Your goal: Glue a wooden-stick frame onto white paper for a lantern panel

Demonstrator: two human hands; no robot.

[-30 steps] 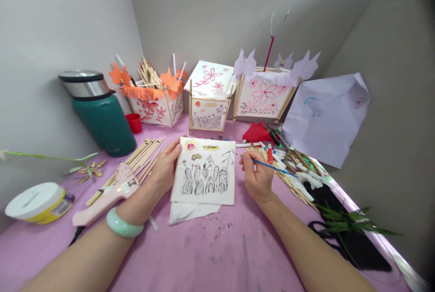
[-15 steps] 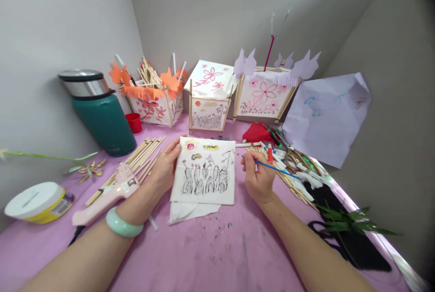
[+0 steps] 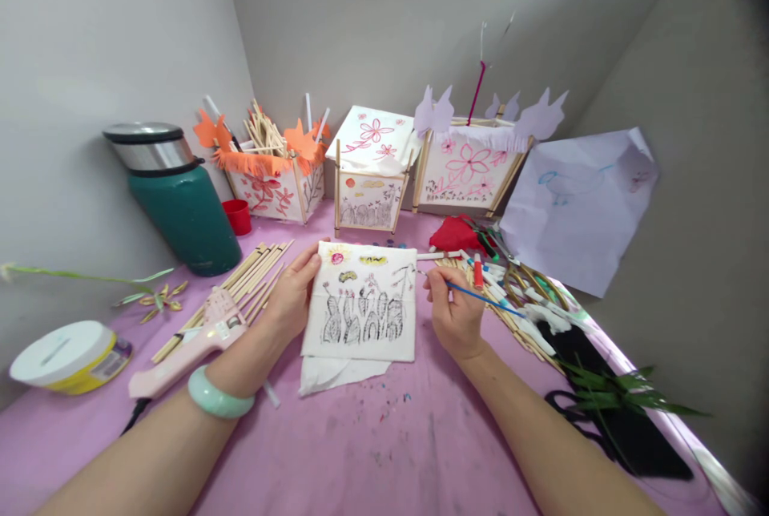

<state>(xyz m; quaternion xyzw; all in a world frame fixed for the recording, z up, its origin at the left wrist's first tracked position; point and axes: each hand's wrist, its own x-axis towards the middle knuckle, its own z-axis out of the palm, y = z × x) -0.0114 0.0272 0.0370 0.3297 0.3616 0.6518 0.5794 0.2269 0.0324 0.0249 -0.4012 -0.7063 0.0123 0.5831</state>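
A white panel [image 3: 365, 300] is being held near the middle of the pink tabletop [image 3: 420, 452], in front of the small framed box [image 3: 369, 199], its drawn face being turned to the viewer — probably so the marks can be seen easily. Its upper left edge is being clamped by the left hand [image 3: 294, 290], the thumb being laid on the front and the fingers being tucked behind, likely so the panel is being steadied with little of the drawing covered. A folded white sheet [image 3: 336, 376] is being partly covered by its lower edge; whether any weight is being taken by the tabletop cannot be told. A thin blue brush [image 3: 484, 296] is being pinched between thumb and fingers of the right hand [image 3: 455, 320], pen-fashion, seemingly for fine control. Its tip is being pointed at the panel's upper right edge — contact cannot be told. The right hand is being set to one side, so the drawing is not being blocked. Bamboo sticks [image 3: 255, 266] and a pink glue gun [image 3: 192, 354] are being left beyond the left hand, apparently out of the brush's way. Loose sticks [image 3: 264, 135] are being contained in the orange-fringed box [image 3: 264, 195], presumably for tidiness.
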